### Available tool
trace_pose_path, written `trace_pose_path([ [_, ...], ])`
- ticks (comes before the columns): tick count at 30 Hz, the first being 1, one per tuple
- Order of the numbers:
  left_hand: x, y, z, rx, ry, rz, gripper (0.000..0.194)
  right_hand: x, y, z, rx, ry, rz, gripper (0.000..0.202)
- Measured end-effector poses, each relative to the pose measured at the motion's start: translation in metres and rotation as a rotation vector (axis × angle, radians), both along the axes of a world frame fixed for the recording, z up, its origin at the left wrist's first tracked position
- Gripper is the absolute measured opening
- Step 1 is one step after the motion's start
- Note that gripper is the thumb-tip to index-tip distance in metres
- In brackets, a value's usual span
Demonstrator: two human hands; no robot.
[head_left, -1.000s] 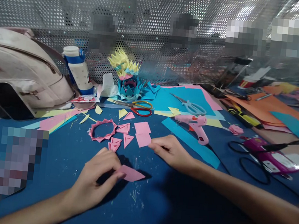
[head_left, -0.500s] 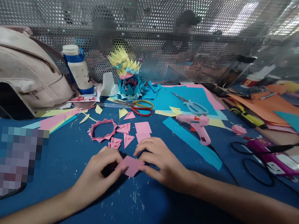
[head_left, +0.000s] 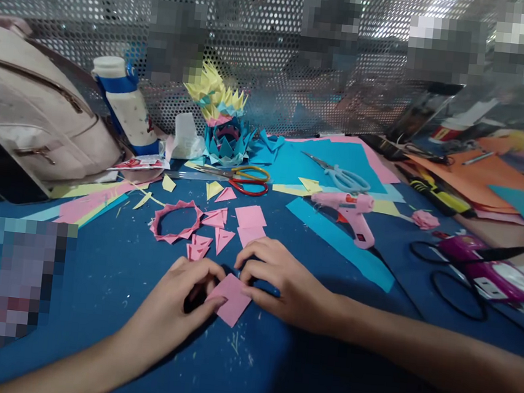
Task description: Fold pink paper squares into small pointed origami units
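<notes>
A small pink paper square (head_left: 232,302), turned cornerwise, lies low between my hands over the blue tabletop. My left hand (head_left: 187,297) pinches its left corner, thumb on top and the curled fingers partly hidden beneath. At the opposite corner, my right hand (head_left: 276,284) grips the paper with thumb and fingertips. Just beyond my fingers are two more pink paper squares (head_left: 249,216), overlapping. Folded pink paper triangles (head_left: 222,240) lie to the left of those, beside a ring of pointed pink paper pieces (head_left: 176,221).
Red-and-yellow-handled scissors (head_left: 249,180), light-blue scissors (head_left: 347,179) and a corded pink glue gun (head_left: 351,211) lie behind my hands. Farther back stand a folded-paper model (head_left: 225,125) and a bottle (head_left: 125,103). A purple power strip (head_left: 491,268) is at right, a backpack (head_left: 33,113) at left.
The pink square has turned to show more of its face, its lower corner now nearer me. Both hands keep their hold, and the view has shifted slightly.
</notes>
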State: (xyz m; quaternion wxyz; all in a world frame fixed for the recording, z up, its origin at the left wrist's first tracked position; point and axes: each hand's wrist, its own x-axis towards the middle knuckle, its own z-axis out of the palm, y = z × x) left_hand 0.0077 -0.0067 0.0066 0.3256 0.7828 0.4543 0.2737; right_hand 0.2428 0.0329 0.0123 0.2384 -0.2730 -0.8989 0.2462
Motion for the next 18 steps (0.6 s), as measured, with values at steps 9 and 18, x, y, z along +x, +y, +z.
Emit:
trace_pose_path([
  [9,-0.001,0.001,-0.002,0.027,-0.023,-0.051,0.037,0.0,0.003,0.001,-0.039,-0.004,0.024,0.009],
  [18,0.004,0.008,0.011,0.036,-0.11,-0.003,0.01,-0.003,0.002,-0.005,0.01,-0.003,0.084,0.011],
])
